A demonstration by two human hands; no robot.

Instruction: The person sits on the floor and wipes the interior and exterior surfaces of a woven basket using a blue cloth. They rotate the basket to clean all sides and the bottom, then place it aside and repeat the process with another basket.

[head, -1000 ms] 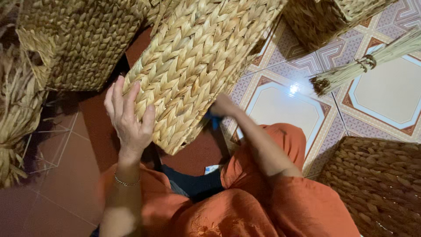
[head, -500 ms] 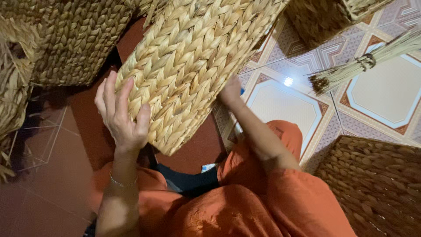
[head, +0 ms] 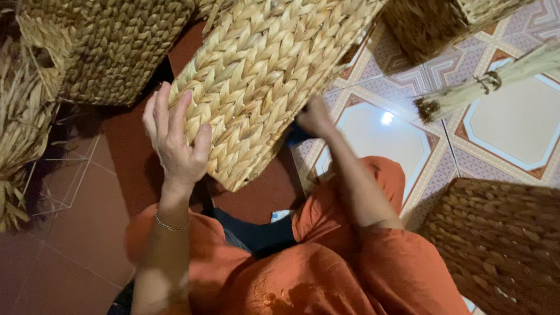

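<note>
Both hands [head: 175, 140] grip chevron-woven straw basket [head: 268, 76].

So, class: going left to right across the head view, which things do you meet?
Loose straw bundle → darker woven basket → left hand → pale woven basket → right hand → tied straw broom.

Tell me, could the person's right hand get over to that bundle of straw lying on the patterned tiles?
Probably yes. The right hand sits at the edge of the big woven basket, and only bare patterned floor lies between it and the straw bundle. It would have to leave the basket first.
</note>
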